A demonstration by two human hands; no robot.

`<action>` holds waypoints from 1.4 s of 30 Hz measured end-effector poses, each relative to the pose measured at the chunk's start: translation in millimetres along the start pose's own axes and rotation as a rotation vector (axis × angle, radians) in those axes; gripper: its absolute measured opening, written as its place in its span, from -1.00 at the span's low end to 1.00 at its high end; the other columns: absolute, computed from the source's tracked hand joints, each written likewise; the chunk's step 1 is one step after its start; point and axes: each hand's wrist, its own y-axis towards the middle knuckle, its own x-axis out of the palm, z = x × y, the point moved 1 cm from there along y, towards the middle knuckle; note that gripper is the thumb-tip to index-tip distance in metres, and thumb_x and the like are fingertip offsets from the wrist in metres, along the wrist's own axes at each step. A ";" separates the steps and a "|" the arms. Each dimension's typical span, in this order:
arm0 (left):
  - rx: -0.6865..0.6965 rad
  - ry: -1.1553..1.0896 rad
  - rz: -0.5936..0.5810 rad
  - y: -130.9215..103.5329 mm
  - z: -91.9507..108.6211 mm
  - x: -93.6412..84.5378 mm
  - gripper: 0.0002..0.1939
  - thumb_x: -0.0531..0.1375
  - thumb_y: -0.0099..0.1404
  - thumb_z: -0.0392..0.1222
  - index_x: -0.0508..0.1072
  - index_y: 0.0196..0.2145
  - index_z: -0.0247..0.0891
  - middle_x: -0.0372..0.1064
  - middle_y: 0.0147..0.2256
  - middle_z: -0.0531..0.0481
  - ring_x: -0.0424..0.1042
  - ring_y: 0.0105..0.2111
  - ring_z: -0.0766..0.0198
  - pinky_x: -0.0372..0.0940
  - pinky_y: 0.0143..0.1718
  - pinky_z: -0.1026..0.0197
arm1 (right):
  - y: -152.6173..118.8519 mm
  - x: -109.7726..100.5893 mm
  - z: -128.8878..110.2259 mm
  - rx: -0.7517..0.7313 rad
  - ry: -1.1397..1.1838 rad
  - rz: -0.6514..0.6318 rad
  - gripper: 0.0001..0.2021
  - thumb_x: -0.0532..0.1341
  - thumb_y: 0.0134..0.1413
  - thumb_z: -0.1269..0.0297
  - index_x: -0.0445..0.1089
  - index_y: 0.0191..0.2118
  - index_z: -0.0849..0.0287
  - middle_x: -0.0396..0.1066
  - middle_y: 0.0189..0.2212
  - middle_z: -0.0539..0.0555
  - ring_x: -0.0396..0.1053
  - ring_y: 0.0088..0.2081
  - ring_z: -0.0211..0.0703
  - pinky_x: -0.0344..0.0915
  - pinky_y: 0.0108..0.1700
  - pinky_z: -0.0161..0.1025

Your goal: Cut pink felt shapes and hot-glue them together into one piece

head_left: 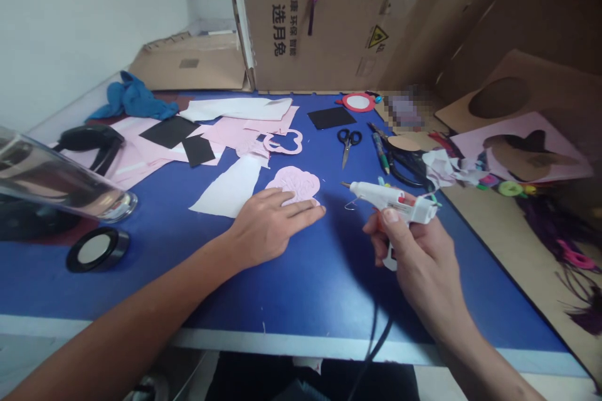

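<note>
Your left hand is lying flat with its grip open, and its fingers are touching the pink flower on the blue surface. Your right hand is keeping its grip closed around the white glue gun, and the tip is pointing left, toward the flower, not touching it.

Bare blue room is showing between the flower and the gun, and more is lying between your arms, down to the pale front edge. The scissors are resting behind that gap. Pink scraps are filling the back left.

The clear cup is getting cut off at the left side, and you can't tell what is in it. Your fingers are hiding part of the flower. A blocky blur is covering something at the back right. The black cord is going down past the front edge.
</note>
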 end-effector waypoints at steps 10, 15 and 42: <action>-0.293 -0.304 0.056 -3.4 -17.7 14.1 -0.41 0.03 0.27 -0.55 0.52 0.18 -0.28 0.63 0.10 -0.20 0.62 0.12 0.03 0.54 0.16 -0.10 | 0.7 2.4 1.8 -0.035 0.049 0.025 -0.58 0.32 0.36 -0.17 0.49 -0.24 0.15 0.47 -0.40 0.04 0.29 -0.58 -0.30 0.32 -0.60 -0.30; -0.265 -0.557 0.091 5.3 -15.9 6.9 -0.42 0.02 0.36 -0.52 0.50 0.22 -0.17 0.60 0.18 -0.11 0.57 0.22 0.10 0.46 0.30 -0.09 | 0.6 1.4 -0.6 -0.050 0.071 0.030 -0.57 0.33 0.36 -0.16 0.51 -0.24 0.16 0.49 -0.39 0.06 0.28 -0.58 -0.31 0.32 -0.60 -0.30; -0.206 -0.327 -0.031 -2.2 -21.2 19.0 -0.47 0.04 0.35 -0.50 0.52 0.17 -0.21 0.69 -0.01 -0.09 0.69 -0.02 0.11 0.58 0.03 0.02 | -1.5 0.0 -7.0 -0.050 0.068 0.036 -0.61 0.30 0.38 -0.15 0.52 -0.19 0.13 0.53 -0.34 0.09 0.30 -0.57 -0.27 0.33 -0.59 -0.26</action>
